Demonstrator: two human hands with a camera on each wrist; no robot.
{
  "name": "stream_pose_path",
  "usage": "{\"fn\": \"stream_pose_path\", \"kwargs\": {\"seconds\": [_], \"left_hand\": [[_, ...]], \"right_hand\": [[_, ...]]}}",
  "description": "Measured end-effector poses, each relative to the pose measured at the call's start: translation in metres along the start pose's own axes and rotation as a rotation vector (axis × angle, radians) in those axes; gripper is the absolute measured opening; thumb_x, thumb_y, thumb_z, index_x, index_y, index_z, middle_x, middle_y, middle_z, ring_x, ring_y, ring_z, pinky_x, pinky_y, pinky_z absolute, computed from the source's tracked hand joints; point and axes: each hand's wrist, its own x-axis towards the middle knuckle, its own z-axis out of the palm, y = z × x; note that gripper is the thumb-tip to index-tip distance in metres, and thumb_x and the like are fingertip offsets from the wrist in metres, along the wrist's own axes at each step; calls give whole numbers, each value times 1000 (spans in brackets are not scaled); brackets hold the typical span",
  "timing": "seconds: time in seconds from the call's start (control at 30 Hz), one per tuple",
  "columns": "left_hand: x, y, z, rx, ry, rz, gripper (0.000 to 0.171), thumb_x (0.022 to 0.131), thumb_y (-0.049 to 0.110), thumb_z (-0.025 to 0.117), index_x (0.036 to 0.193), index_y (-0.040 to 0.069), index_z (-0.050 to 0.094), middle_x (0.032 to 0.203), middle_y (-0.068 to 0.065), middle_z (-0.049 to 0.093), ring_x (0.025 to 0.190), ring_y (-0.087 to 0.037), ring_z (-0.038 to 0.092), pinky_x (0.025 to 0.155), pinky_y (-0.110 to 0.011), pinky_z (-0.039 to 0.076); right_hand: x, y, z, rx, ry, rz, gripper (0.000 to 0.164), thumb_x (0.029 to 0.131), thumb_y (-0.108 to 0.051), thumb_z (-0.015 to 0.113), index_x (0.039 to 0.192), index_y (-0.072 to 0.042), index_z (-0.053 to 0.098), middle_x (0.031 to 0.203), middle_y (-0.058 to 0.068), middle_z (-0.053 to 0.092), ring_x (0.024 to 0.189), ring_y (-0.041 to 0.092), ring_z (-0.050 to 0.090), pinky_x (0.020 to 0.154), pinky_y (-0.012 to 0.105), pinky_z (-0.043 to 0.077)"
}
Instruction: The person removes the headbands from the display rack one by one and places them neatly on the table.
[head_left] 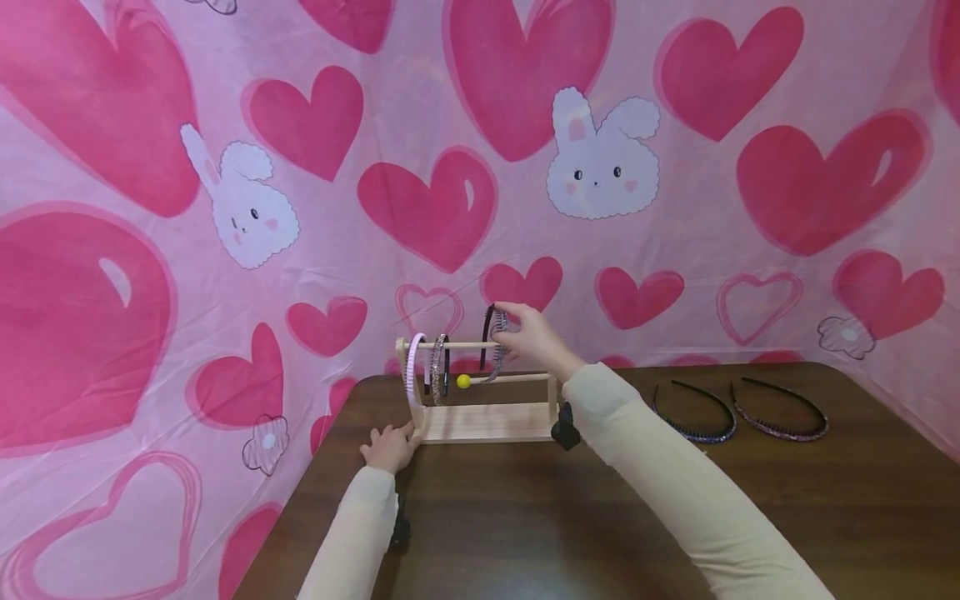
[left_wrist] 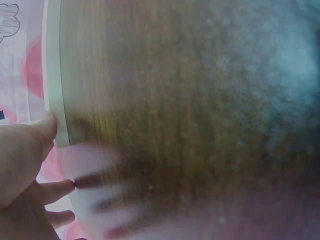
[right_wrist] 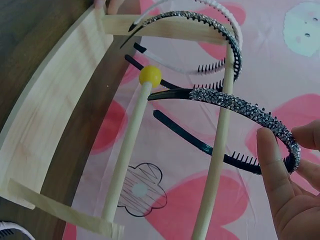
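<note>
My right hand [head_left: 528, 337] pinches a glittery silver-and-black toothed headband [right_wrist: 240, 110] by its curved top, between thumb and fingers. In the right wrist view its two legs pass on either side of the upper rod [right_wrist: 215, 145] of a wooden rack [head_left: 487, 423]. Farther left along that rod hang a pale pink headband [head_left: 411, 371] and another sparkly headband [head_left: 437, 367]. My left hand [head_left: 392, 448] rests at the left end of the rack's base, its thumb touching the base edge [left_wrist: 56, 85] and the other fingers extended.
Two dark glittery headbands [head_left: 712, 437] lie on the brown table [head_left: 525, 517], right of the rack. A lower rod [head_left: 517, 379] tipped with a yellow ball [head_left: 464, 382] extends leftward from the rack's right upright. Behind the table hangs a pink heart-patterned cloth [head_left: 420, 108].
</note>
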Motion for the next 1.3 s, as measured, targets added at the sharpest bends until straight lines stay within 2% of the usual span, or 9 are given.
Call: {"fn": "stream_pose_path", "kwargs": {"seconds": [0.2,0.33,0.4,0.47,0.57,0.8,1.07,1.3], "left_hand": [[2,-1,2,1,-2,-4,46,92,33,54,131,10,52,123,-26,48,113,-47,33,85,-65,26],[3,-2,3,-9,-16,-10,48,92,34,54,133,9,50,124,-27,47,113,-47,32,87,-66,25],[3,-2,3,-14,-20,-13,48,92,34,54,133,10,50,125,-27,46,113,-47,31,88,-66,24],[3,-3,4,-12,-19,-13,48,92,34,54,133,10,50,125,-27,46,113,-46,32,87,-66,24],[5,-3,5,-8,-13,-11,48,92,35,54,133,10,51,125,-27,46,113,-46,32,86,-66,25],[2,-1,2,5,9,-9,45,92,35,54,130,13,54,122,-26,48,112,-45,34,84,-65,27],[-1,0,1,6,3,-18,47,91,36,55,130,11,53,121,-26,48,111,-45,35,85,-65,27],[2,-2,1,6,-20,-26,48,92,37,53,132,10,51,124,-27,47,112,-47,34,85,-65,27]], "right_hand": [[-1,4,-11,21,22,-1,59,83,6,56,139,0,37,137,22,34,54,26,61,56,33,53],[-4,7,-20,17,31,23,59,84,5,56,139,-1,37,105,31,52,52,26,61,56,33,53],[-5,8,-24,14,35,32,59,85,4,57,140,-2,36,102,31,53,54,27,62,58,34,53],[-6,9,-29,11,40,38,58,86,2,57,140,-3,36,113,29,52,57,28,63,56,32,52],[-9,11,-36,24,47,37,58,86,1,56,141,-3,35,136,20,38,64,35,64,56,31,52],[-13,18,-51,5,85,37,59,86,1,55,141,-2,34,142,20,31,61,26,65,61,34,53],[-25,24,-71,-45,130,71,59,86,-3,58,141,-6,36,141,19,33,66,25,64,64,34,53],[-34,33,-89,16,157,68,58,88,-3,57,141,-3,34,139,21,32,74,29,65,66,34,53]]}}
